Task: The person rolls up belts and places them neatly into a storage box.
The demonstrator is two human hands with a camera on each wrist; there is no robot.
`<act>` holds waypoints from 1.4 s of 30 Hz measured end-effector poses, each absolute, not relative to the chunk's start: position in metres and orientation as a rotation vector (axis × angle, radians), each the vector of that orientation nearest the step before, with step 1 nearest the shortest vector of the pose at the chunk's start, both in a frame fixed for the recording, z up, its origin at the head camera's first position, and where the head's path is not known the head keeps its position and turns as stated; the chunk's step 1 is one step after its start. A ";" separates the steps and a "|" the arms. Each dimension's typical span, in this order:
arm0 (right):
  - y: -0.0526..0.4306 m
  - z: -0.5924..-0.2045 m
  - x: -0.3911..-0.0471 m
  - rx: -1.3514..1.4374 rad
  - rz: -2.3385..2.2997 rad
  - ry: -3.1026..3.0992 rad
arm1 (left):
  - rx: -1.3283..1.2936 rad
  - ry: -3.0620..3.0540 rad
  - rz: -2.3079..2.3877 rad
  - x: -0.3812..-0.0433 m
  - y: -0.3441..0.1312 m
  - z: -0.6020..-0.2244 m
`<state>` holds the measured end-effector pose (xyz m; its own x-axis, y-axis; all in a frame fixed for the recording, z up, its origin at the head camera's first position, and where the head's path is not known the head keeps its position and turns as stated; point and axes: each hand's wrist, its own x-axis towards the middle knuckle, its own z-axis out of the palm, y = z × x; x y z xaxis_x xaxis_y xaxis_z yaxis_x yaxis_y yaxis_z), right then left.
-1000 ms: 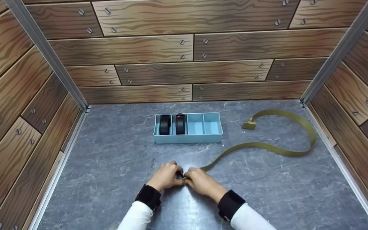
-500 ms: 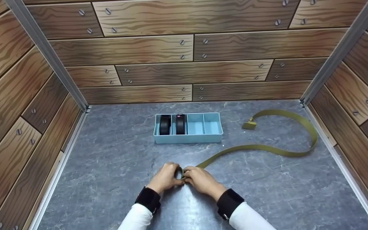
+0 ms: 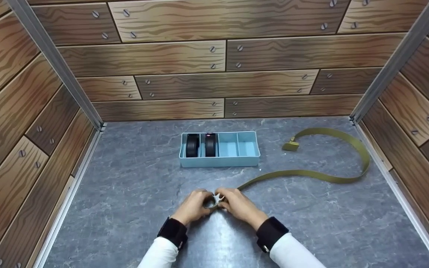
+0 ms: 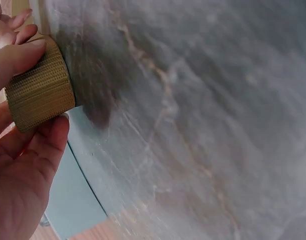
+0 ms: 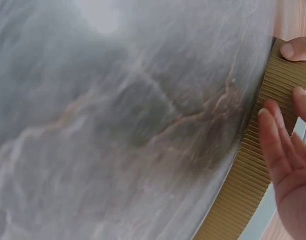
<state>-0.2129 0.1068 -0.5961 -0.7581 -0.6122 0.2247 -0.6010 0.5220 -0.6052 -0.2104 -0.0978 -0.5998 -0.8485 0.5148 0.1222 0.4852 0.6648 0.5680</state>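
An olive webbing belt (image 3: 343, 179) lies on edge, one end wound into a small roll at the near middle of the tabletop. The left hand (image 3: 192, 206) grips this belt roll (image 4: 43, 95) with thumb and fingers on opposite sides. Close on its right, the right hand (image 3: 238, 206) has thumb and fingers spread apart, with a gap between them in the head view. Right fingers (image 5: 273, 145) extend fairly straight along the ribbed strap in the right wrist view. The belt's far end carries an olive buckle (image 3: 291, 146).
A light blue divided tray (image 3: 220, 161) stands beyond the hands. Two dark rolled bands (image 3: 192, 146) sit upright in its left compartments. Wood-patterned walls (image 3: 222, 85) with metal corner rails enclose the grey marbled tabletop (image 3: 132, 178).
The roll's opening has come into view between the hands. The right fingers have loosened and spread from their earlier pinch at the roll. The loose strap near the tray has shifted slightly toward the person.
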 end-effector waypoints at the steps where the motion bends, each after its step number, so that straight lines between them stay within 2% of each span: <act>1: 0.107 -0.597 -0.213 -1.137 -1.069 2.721 | 0.846 2.819 0.946 -0.210 -0.098 -0.600; 4: 0.108 -0.600 -0.214 -1.234 -0.994 2.754 | 0.846 2.815 0.951 -0.211 -0.097 -0.599; 11: 0.104 -0.597 -0.216 -1.226 -0.810 2.833 | 0.849 2.810 0.977 -0.216 -0.094 -0.599; 22: 0.100 -0.592 -0.216 -1.256 -0.684 2.921 | 0.735 2.845 1.000 -0.213 -0.100 -0.599; 30: 0.089 -0.590 -0.213 -1.311 -0.416 3.059 | 0.624 2.795 0.953 -0.206 -0.116 -0.588; 35: 0.085 -0.589 -0.211 -1.251 -0.411 3.102 | 0.473 2.809 1.016 -0.207 -0.123 -0.577; 42: 0.077 -0.594 -0.204 -1.259 -0.452 3.086 | 0.145 2.823 1.059 -0.204 -0.102 -0.578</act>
